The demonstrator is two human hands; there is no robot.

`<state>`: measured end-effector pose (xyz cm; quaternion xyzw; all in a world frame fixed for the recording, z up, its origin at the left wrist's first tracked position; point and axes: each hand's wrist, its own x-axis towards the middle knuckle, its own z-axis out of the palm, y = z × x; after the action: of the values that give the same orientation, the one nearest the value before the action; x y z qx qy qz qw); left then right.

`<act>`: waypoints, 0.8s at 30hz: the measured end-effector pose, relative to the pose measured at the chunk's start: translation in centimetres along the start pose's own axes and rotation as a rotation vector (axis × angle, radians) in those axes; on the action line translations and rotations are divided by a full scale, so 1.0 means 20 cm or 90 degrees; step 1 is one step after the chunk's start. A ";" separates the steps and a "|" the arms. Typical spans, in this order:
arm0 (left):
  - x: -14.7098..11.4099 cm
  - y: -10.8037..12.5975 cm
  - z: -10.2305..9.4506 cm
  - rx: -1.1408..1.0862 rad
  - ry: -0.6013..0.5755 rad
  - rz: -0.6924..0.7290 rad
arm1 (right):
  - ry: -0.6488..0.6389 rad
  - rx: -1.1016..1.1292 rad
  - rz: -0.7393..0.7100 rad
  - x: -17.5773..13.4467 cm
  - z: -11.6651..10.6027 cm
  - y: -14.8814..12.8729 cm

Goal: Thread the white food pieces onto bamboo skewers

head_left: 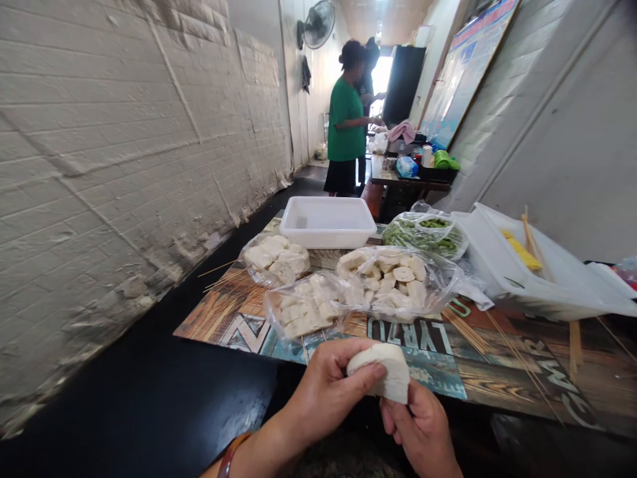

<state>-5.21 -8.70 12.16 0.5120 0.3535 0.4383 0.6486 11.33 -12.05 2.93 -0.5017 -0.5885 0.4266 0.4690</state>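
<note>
My left hand (334,380) grips a thick, curved white slice of food (391,368), thumb across its near face and fingers behind it. Its exact kind is unclear; it looks soft, like tofu. Close below the slice's lower right edge, my right hand (421,425) is closed, its fingertips pinched together. What lies between those fingers is hidden. Just beyond my hands, a clear plastic bag (306,309) holds pale blocks. Behind it lie another bag of white pieces (276,257) and a larger bag of pale, ring-like and chunky pieces (398,279).
Thin wooden skewers (468,328) lie on the patterned tabletop (478,382), with more skewers (231,279) at the left. Behind the bags are a white plastic tub (328,226), bagged green vegetables (423,236) and a tilted white bin (502,259). A person in green (346,123) stands farther back.
</note>
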 end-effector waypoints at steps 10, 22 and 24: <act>0.09 -0.06 -0.14 -0.137 0.198 -0.066 | -0.142 0.096 0.042 0.04 0.02 -0.03; 0.18 -0.10 -0.06 -0.106 0.182 -0.077 | -0.087 0.137 0.021 0.03 0.03 0.03; 0.20 -0.11 -0.04 -0.099 0.162 -0.085 | -0.083 0.141 0.023 0.03 0.02 0.03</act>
<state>-4.04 -4.99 9.75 0.3762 0.4310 0.4815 0.6640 11.10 -11.29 2.33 -0.4286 -0.5578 0.5294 0.4742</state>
